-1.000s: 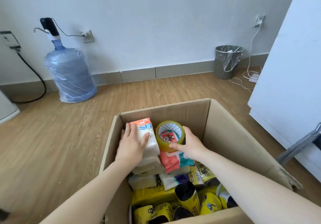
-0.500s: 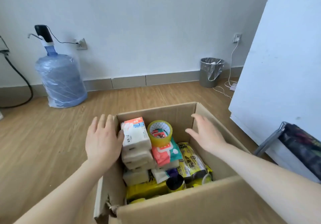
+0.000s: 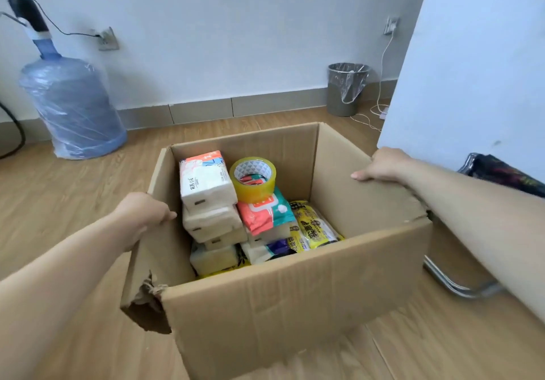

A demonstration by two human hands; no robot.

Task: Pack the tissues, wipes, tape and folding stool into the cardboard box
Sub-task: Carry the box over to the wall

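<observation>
Open cardboard box [image 3: 295,300] holds stacked tissue packs [image 3: 208,182], upright yellow tape [image 3: 253,179] (on wipes [image 3: 264,213])

Left hand [image 3: 143,210] and right hand [image 3: 385,164] curled closed, arms outstretched.

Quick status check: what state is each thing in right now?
Box: open, near-left corner torn.
Tape: in box, atop wipes.
Tissues: stacked in box.
Stool: outside box, unpacked.
Left hand: gripping left wall.
Right hand: gripping right wall.

Plain home or office room: wood floor [image 3: 59,202], water jug [image 3: 73,108] at 10 o'clock, bin [image 3: 346,90] at 1 o'clock, wall sockets [image 3: 107,40].
</observation>
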